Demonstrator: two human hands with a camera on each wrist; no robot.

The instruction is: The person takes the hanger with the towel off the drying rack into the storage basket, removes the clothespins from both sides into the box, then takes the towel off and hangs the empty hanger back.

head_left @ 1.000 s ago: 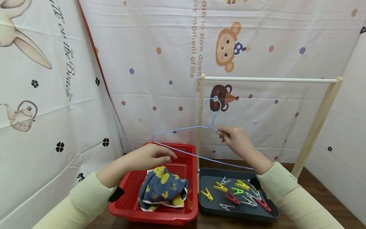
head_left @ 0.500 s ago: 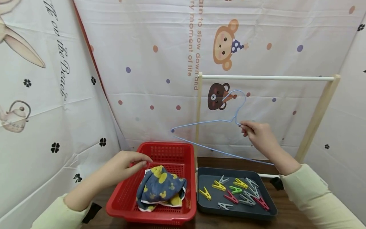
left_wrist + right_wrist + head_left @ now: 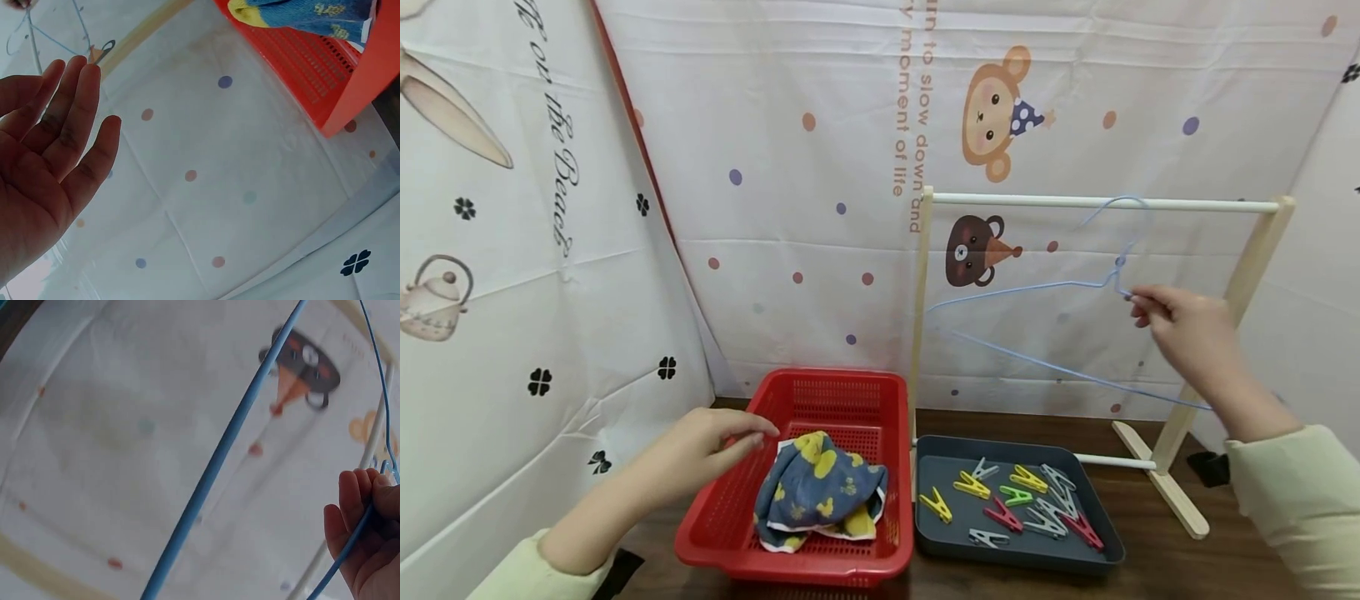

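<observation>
A thin blue wire hanger (image 3: pixel 1037 287) is pinched near its neck by my right hand (image 3: pixel 1187 333). Its hook overlaps the white rail (image 3: pixel 1022 200) of the wooden rack in the head view. The right wrist view shows the hanger's lower bar (image 3: pixel 219 450) crossing close to the camera, with the fingers curled on the wire beyond it. My left hand (image 3: pixel 711 446) holds nothing and hovers at the left edge of the red basket (image 3: pixel 692 546); its fingers (image 3: pixel 75 106) are loosely extended. In the basket lies a crumpled blue-and-yellow cloth (image 3: pixel 827 492) with white edging.
A dark grey tray (image 3: pixel 1000 554) beside the basket holds several clothespins (image 3: pixel 1003 515) in yellow, green, red and grey. The rack's right post (image 3: pixel 1251 258) stands on a wooden foot (image 3: pixel 1165 483). Printed white curtains (image 3: pixel 820 75) enclose the back and sides.
My right hand has carried the hanger rightward and up, bringing its hook to rail height. My left hand has drawn back left and slightly down from over the basket.
</observation>
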